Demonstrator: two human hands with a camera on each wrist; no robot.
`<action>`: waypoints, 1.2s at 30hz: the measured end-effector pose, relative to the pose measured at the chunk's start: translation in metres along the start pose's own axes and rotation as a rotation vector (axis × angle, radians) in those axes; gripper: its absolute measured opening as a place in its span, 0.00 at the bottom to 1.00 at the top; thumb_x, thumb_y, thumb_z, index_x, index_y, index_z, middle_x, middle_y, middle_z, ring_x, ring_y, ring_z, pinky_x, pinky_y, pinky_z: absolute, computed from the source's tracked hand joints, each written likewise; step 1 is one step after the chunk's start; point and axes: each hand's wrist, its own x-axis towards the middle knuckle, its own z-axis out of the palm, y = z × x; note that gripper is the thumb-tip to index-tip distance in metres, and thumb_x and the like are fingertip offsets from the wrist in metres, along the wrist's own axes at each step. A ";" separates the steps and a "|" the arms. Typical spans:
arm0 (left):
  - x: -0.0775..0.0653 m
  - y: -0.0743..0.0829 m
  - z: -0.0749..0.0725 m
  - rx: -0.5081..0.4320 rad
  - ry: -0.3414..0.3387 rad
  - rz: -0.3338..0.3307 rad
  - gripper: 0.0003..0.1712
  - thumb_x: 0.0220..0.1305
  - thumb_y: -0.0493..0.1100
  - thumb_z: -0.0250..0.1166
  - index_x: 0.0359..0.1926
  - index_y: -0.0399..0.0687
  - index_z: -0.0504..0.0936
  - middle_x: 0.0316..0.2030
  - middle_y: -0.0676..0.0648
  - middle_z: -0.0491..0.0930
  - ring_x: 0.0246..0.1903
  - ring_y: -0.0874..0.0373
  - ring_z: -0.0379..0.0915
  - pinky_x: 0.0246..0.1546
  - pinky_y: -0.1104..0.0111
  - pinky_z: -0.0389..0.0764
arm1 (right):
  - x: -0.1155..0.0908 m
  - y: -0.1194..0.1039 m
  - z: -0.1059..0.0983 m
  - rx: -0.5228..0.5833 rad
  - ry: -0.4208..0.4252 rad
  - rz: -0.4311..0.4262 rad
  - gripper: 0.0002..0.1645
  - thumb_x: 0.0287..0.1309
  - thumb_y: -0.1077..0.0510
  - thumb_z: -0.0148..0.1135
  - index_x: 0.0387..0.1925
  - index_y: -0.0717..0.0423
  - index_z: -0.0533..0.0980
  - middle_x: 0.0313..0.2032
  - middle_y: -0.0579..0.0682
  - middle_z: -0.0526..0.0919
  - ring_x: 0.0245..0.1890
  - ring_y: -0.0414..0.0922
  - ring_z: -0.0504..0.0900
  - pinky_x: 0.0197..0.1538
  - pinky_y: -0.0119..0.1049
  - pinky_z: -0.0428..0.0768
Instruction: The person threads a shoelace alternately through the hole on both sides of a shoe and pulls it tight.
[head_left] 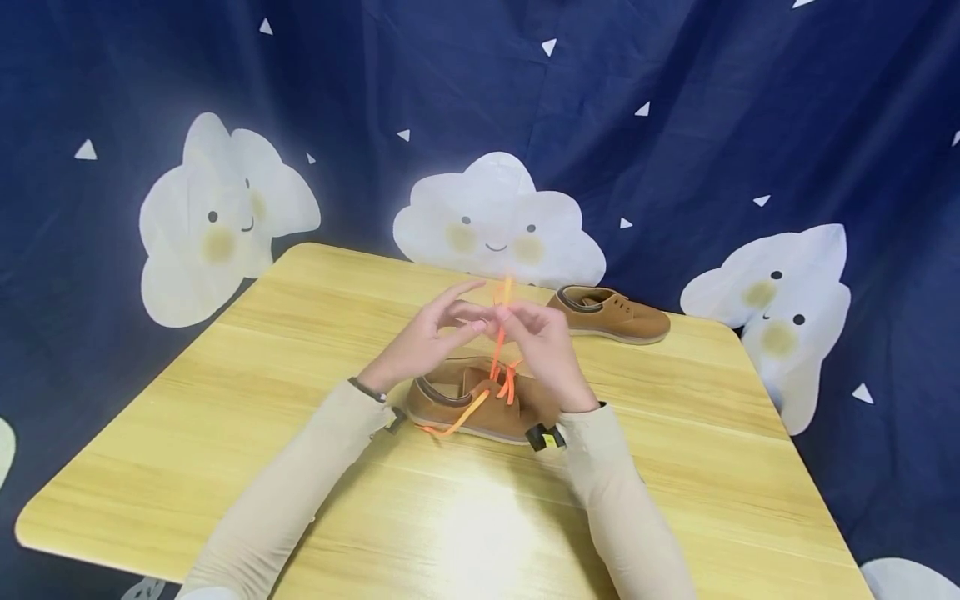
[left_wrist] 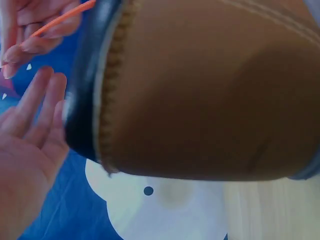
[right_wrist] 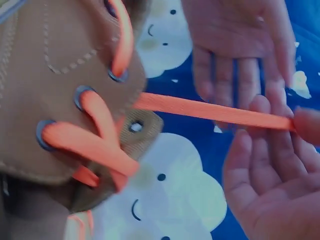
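A brown shoe [head_left: 426, 408] with a dark collar lining stands on the table below both hands, and it fills much of the left wrist view. Flat orange shoelace [right_wrist: 210, 112] runs through several of its eyelets. My right hand [head_left: 551, 354] pinches the lace between thumb and fingers above the shoe, drawing a straight stretch up from the eyelets. Close beside it, my left hand [head_left: 420, 342] has its fingers extended near the lace, seemingly holding nothing. The other end of the lace hangs over the shoe's near side onto the table.
A second brown shoe [head_left: 618, 321], with no lace visible in its eyelets, stands near the table's far right edge. The light wooden table [head_left: 247, 400] has rounded corners. Behind it hangs a dark blue curtain [head_left: 480, 92] with white clouds and triangles.
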 end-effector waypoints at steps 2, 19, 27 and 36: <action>0.001 -0.004 0.002 0.076 -0.021 -0.017 0.30 0.77 0.48 0.60 0.75 0.55 0.66 0.59 0.47 0.83 0.59 0.51 0.80 0.64 0.51 0.78 | 0.000 -0.005 -0.005 0.024 0.066 -0.034 0.15 0.74 0.58 0.59 0.48 0.67 0.84 0.31 0.46 0.90 0.33 0.38 0.88 0.50 0.39 0.87; -0.001 -0.023 0.022 0.410 -0.145 -0.079 0.07 0.73 0.42 0.64 0.44 0.50 0.89 0.41 0.52 0.90 0.43 0.59 0.85 0.47 0.62 0.85 | -0.009 -0.005 -0.023 -0.075 -0.131 0.196 0.13 0.74 0.60 0.58 0.43 0.68 0.81 0.32 0.65 0.89 0.21 0.43 0.83 0.31 0.38 0.87; -0.001 -0.026 0.024 0.397 -0.108 -0.094 0.07 0.73 0.40 0.65 0.45 0.49 0.89 0.45 0.49 0.90 0.46 0.55 0.86 0.49 0.59 0.86 | -0.014 0.009 -0.020 -0.282 -0.323 0.298 0.17 0.71 0.57 0.61 0.29 0.65 0.84 0.13 0.41 0.65 0.14 0.38 0.63 0.20 0.29 0.62; 0.000 -0.026 0.023 0.356 -0.109 -0.109 0.06 0.73 0.42 0.65 0.43 0.51 0.89 0.43 0.50 0.91 0.44 0.55 0.87 0.46 0.61 0.86 | -0.013 0.024 -0.009 -0.379 -0.329 0.316 0.23 0.71 0.58 0.62 0.18 0.59 0.83 0.10 0.39 0.66 0.14 0.37 0.57 0.22 0.29 0.55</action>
